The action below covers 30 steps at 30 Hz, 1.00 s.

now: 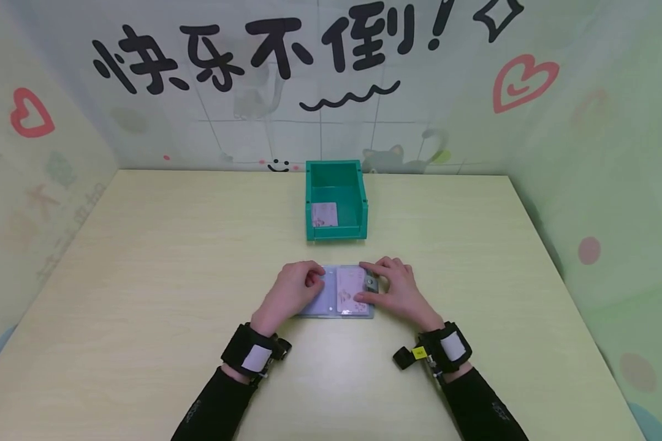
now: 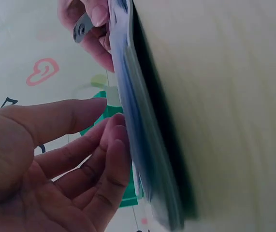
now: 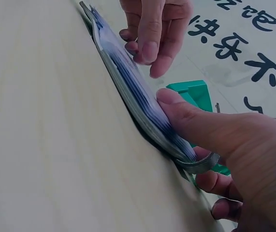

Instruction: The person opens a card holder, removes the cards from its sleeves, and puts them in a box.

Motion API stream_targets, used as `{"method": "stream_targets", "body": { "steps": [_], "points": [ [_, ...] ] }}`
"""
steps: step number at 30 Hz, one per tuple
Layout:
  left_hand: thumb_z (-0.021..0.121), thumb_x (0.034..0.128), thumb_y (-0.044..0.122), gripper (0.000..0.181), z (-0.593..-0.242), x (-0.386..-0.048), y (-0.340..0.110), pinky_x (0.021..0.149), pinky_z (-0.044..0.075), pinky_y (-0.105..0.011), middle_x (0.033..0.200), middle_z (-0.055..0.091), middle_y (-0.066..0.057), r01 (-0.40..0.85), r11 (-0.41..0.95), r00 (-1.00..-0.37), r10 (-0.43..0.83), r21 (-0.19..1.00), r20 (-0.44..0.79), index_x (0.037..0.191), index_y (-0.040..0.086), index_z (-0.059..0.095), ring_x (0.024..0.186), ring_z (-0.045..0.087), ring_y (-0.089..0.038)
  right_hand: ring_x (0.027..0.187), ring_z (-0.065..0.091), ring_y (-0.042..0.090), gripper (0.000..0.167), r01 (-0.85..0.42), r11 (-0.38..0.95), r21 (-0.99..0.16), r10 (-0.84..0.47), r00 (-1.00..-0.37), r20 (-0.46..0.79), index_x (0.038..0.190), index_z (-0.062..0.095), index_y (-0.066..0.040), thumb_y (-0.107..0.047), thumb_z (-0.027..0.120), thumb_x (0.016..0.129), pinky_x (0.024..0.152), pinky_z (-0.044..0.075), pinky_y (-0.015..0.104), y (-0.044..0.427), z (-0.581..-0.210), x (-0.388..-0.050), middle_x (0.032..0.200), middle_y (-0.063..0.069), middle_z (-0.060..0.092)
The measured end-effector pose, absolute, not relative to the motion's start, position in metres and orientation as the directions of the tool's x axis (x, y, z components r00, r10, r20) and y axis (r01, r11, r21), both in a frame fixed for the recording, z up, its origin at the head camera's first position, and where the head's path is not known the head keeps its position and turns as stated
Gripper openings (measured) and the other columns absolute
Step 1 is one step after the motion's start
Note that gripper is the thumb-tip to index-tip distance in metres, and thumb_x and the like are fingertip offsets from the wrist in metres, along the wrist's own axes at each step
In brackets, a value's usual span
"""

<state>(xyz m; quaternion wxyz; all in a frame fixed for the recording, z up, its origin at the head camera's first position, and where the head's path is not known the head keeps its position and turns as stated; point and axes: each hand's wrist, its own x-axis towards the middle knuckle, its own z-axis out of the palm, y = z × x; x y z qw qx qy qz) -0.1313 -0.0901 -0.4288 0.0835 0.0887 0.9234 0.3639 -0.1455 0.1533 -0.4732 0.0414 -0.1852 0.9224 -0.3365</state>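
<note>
A small card album (image 1: 325, 300) lies spread on the table, with clear sleeves and a pink patterned card (image 1: 349, 288) on its right side. A strap with a metal snap (image 1: 370, 282) sticks out at its right edge. My right hand (image 1: 394, 288) holds that side, thumb on the page and forefinger at the far edge. Over the left page is my left hand (image 1: 298, 288), fingers loosely bent. In the left wrist view its thumb stands apart from the fingers, whose tips are at the sleeves (image 2: 140, 130). Nothing shows pinched there.
Beyond the album stands a green open-front bin (image 1: 336, 233) with a pink patterned card (image 1: 324, 214) inside. The pale wooden table (image 1: 171, 257) is bordered by printed panels (image 1: 596, 184) at the back and both sides.
</note>
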Motion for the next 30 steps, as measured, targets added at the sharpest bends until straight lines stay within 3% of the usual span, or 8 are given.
{"method": "stream_targets", "body": {
  "steps": [9,16,23,30],
  "points": [
    [0.069,0.0946,0.012,0.027,-0.432,-0.136,-0.073,0.065,0.044,-0.025,0.083,0.065,-0.008,0.097,0.705,-0.961,0.250,0.702,-0.119,0.117,-0.004,0.069,0.072,0.055,-0.016,0.098,0.046,0.019,0.064,-0.348,0.707,-0.616,-0.375,-0.923,0.091,0.137,0.063,-0.020,-0.040,0.084,0.079,0.092,0.028,0.041,0.148,-0.480,-0.145,0.104,0.003,0.067],
    [0.073,0.0924,0.016,0.030,-0.434,-0.140,-0.069,0.064,0.045,-0.023,0.085,0.068,-0.008,0.068,0.711,-0.963,0.231,0.700,-0.141,0.116,-0.002,0.068,0.072,0.058,-0.015,0.096,0.048,0.016,0.048,-0.375,0.614,-0.695,-0.394,-0.908,0.142,0.125,0.071,-0.019,-0.028,0.085,0.080,0.093,0.028,0.041,0.148,-0.481,-0.144,0.099,0.001,0.067],
    [0.072,0.0934,0.020,0.036,-0.435,-0.142,-0.071,0.070,0.047,-0.025,0.088,0.067,-0.008,-0.006,0.687,-0.955,0.211,0.727,-0.207,0.122,0.000,0.066,0.079,0.058,-0.018,0.073,0.045,0.013,0.021,-0.350,0.551,-0.757,-0.375,-0.915,0.150,0.105,0.076,-0.014,-0.025,0.078,0.088,0.096,0.029,0.044,0.152,-0.481,-0.145,0.065,-0.004,0.049],
    [0.072,0.0938,0.021,0.036,-0.433,-0.145,-0.070,0.074,0.048,-0.027,0.089,0.068,-0.008,-0.018,0.694,-0.954,0.202,0.719,-0.220,0.122,0.000,0.066,0.082,0.059,-0.019,0.067,0.042,0.014,0.022,-0.374,0.676,-0.635,-0.319,-0.925,0.205,0.082,0.069,-0.014,-0.033,0.079,0.086,0.092,0.033,0.043,0.152,-0.484,-0.146,0.056,-0.007,0.044]
  ]
}}
